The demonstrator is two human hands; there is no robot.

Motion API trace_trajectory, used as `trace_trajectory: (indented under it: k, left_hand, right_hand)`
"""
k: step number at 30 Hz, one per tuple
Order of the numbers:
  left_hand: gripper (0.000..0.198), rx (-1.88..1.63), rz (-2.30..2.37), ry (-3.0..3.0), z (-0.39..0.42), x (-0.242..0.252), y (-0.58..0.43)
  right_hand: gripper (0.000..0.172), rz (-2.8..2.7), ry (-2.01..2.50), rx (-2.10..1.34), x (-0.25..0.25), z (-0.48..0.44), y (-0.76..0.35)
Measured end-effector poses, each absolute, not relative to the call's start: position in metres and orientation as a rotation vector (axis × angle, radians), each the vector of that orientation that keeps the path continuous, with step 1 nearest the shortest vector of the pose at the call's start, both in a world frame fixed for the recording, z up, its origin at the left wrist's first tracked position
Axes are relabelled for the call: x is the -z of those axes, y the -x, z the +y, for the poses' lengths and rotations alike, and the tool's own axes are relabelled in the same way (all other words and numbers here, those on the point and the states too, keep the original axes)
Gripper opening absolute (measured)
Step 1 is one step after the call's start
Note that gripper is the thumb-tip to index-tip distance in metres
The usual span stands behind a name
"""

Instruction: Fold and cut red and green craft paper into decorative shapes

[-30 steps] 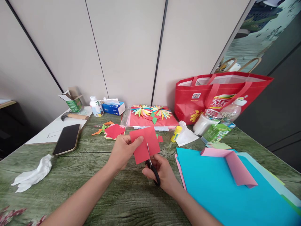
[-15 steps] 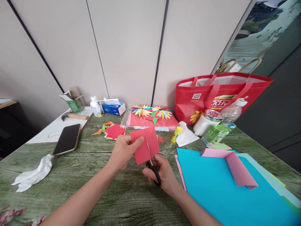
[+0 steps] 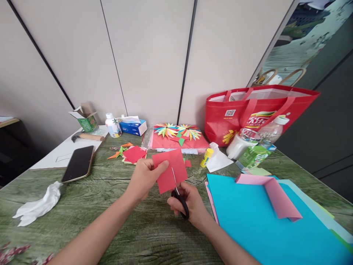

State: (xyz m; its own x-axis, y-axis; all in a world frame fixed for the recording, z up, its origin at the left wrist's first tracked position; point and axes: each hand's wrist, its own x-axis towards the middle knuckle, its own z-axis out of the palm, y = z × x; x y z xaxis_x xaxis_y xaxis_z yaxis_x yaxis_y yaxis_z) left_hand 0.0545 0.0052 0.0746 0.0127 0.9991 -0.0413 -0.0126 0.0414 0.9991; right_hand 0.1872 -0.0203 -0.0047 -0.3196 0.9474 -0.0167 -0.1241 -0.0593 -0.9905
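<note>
A square of red paper (image 3: 176, 162) is pinched along its left side by my left hand (image 3: 145, 179), thumb on top. My right hand (image 3: 191, 203) is closed round the black handles of the scissors (image 3: 181, 203). Their thin metal blades reach up into the paper from its lower edge, near the middle. Behind the paper, small red and green scraps (image 3: 188, 163) show partly. To the left of it lies a small pile of cut red paper (image 3: 134, 154) with green and orange pieces.
Large blue paper (image 3: 242, 209) lies at right, with a folded pink strip (image 3: 281, 198) on it. Around stand a glue stick (image 3: 206, 158), a red bag (image 3: 228, 110), a tissue pack (image 3: 134, 127) and a white bottle (image 3: 113, 125). A phone (image 3: 78, 163), hammer (image 3: 89, 136) and crumpled tissue (image 3: 38, 206) lie left.
Almost nothing differs. Both hands, the red paper and the scissors hold nearly the same position; the view has shifted very slightly.
</note>
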Motion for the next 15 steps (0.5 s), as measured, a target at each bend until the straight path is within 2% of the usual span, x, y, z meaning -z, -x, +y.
trace_trajectory:
  k: [8,13,15]
  left_hand:
    - [0.023,-1.196,1.297,-1.304,0.014,-0.079,-0.04]
    - [0.022,-1.605,1.221,-0.938,0.019,-0.073,-0.044]
    - [0.022,-1.654,1.146,-0.848,0.017,-0.068,-0.051]
  right_hand:
    - [0.025,-1.491,0.994,-1.496,0.002,-0.021,-0.191]
    - [0.034,-1.441,0.912,-1.499,0.001,-0.02,-0.19]
    - [0.037,-1.297,0.875,-1.485,0.0,-0.018,-0.191]
